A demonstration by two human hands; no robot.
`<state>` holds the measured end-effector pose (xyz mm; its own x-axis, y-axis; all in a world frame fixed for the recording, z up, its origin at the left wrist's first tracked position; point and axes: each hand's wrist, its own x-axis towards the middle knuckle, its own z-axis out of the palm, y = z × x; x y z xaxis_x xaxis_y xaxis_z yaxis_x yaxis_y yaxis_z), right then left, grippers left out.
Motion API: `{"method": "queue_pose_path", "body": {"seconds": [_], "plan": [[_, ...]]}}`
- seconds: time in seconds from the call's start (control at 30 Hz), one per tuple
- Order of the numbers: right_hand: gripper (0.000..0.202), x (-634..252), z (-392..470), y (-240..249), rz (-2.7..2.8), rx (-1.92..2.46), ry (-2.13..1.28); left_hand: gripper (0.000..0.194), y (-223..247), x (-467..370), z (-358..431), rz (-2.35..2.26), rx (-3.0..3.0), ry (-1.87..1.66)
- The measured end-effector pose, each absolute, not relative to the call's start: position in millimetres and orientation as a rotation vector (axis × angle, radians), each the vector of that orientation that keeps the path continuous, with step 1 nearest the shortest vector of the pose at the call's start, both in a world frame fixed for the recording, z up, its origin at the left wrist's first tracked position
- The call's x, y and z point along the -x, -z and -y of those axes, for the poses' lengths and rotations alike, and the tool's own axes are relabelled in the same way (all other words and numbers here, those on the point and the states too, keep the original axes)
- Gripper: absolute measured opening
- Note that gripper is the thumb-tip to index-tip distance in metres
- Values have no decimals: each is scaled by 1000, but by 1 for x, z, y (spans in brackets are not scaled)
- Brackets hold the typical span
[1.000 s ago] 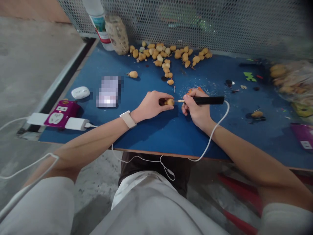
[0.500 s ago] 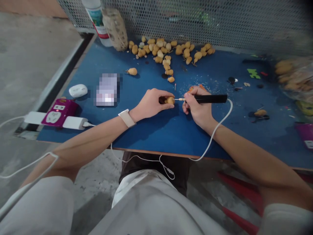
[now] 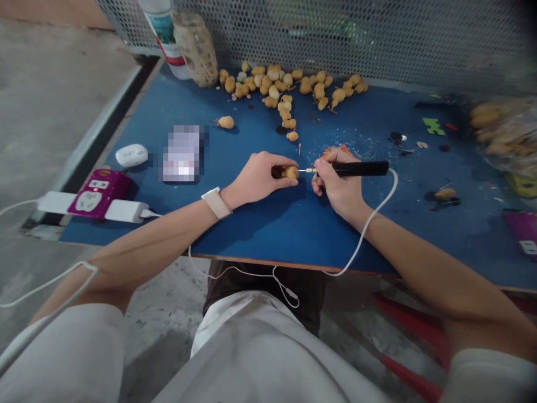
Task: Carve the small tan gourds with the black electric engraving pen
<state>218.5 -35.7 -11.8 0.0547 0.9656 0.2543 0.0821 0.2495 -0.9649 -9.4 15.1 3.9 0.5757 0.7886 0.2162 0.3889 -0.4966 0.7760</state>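
Observation:
My left hand [image 3: 262,178] pinches a small tan gourd [image 3: 291,172] between thumb and fingers, just above the blue table. In my right hand [image 3: 338,182] is a black pen-shaped power tool [image 3: 363,168], gripped like a pencil. Its thin metal bit [image 3: 302,170] points left and meets the right end of the gourd. A white cord [image 3: 375,212] runs from the tool's back end over my right wrist. Something orange [image 3: 346,149] lies behind my right fingers, partly hidden, among pale shavings [image 3: 361,140].
Several small gourds [image 3: 272,87] are heaped along the mesh panel [image 3: 260,33] at the back. At left are a phone-like blurred object [image 3: 182,152], a white mouse-shaped case [image 3: 131,155] and a purple power socket [image 3: 100,193]. A jar [image 3: 196,50] and plastic bag [image 3: 509,131] stand farther out.
The view has shifted very slightly. Both hands, the gourd and the tool keep the same positions relative to each other.

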Motion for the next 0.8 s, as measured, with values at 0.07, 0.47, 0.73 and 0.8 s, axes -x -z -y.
{"method": "queue_pose_path", "body": {"seconds": [0.07, 0.47, 0.73, 0.8], "plan": [[69, -219, 36, 11, 1325, 1099, -939, 34, -4, 9, -15, -943, -2113, -739], [68, -219, 36, 12, 1339, 1107, -922, 34, -5, 9, -15, -951, -2108, -731], [70, -217, 36, 11, 1309, 1104, -932, 34, -5, 9, -15, -959, -2112, -732], [70, -218, 36, 11, 1322, 1112, -922, 34, -5, 9, -15, -955, -2116, -737]]}}
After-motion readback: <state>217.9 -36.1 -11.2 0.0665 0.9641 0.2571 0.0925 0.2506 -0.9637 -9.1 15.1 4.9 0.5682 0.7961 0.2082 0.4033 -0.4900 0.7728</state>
